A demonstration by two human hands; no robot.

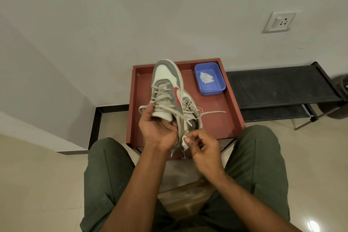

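Red table [226, 124] against white wall [169, 15] (tiled floor [37, 175]); left hand [158, 130] fingers clamped on sneaker [167, 81], right hand [201, 143] fingers pinching wipe [183, 142].

A plain off-white wall [169, 5] fills the upper half of the frame, with a white socket plate [280, 21] at the upper right. A second wall [28, 81] angles in from the left. A black skirting [111, 108] runs along the bottom of the back wall. At the centre a red-brown table [234, 103] with a raised rim stands against the wall, and a low black rack [278, 84] sits just right of it. The floor [37, 184] is pale glossy tile, with a bright glare [313, 225] at the lower right.
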